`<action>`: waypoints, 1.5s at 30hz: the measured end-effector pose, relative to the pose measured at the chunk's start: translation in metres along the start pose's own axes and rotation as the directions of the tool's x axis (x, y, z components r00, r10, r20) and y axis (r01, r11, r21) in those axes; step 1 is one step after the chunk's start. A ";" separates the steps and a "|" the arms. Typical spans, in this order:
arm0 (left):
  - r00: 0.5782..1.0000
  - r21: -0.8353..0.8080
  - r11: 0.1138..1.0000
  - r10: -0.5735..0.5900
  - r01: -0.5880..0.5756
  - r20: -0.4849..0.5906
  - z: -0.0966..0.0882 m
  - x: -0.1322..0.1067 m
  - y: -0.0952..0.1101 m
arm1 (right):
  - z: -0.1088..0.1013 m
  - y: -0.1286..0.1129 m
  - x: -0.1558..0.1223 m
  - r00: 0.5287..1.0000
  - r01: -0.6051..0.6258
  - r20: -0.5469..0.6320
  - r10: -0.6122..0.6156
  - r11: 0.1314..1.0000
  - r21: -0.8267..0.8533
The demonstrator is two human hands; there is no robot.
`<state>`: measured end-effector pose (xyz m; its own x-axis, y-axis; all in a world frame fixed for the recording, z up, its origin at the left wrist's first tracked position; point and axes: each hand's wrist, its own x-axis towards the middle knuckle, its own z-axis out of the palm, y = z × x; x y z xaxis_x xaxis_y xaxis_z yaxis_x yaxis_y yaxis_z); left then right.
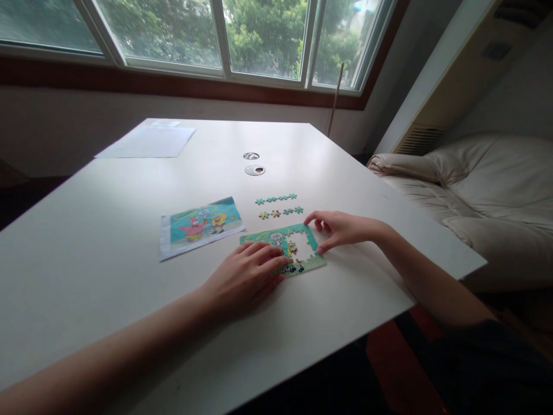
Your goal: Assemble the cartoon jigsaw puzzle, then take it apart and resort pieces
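Left hand (246,268), right hand (348,226), fingers unclenched, touch teal, jagged-holed cartoon puzzle (277,236).

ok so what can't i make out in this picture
All in the head view:
- Puzzle: lower left part, hidden by the left hand.
- Left hand's underside: turned away, so anything beneath is hidden.
- Loose pieces: printed details too small.
- Sofa: cut off by the right edge.

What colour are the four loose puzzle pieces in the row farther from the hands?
The far-row pieces are mostly teal, as the head view shows.
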<state>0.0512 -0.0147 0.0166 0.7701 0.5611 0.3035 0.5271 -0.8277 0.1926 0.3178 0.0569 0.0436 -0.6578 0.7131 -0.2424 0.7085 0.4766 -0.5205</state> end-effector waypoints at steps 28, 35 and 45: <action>0.999 -0.029 0.999 -0.033 0.034 0.024 0.004 -0.001 -0.001 | -0.020 -0.028 0.104 0.985 0.122 -0.090 -0.144 0.969 -0.214; 0.998 -0.039 0.998 -0.040 0.041 0.040 0.005 -0.001 0.000 | -0.030 -0.033 0.123 0.995 0.082 0.072 -0.066 0.962 -0.261; 0.999 -0.034 0.999 -0.037 0.038 0.024 0.006 -0.001 -0.001 | -0.031 -0.036 0.123 0.995 0.069 0.091 -0.051 0.978 -0.198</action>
<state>0.0519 -0.0141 0.0104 0.7584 0.5915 0.2736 0.5435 -0.8058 0.2352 0.2194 0.1433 0.0581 -0.7138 0.6382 -0.2885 0.6983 0.6169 -0.3631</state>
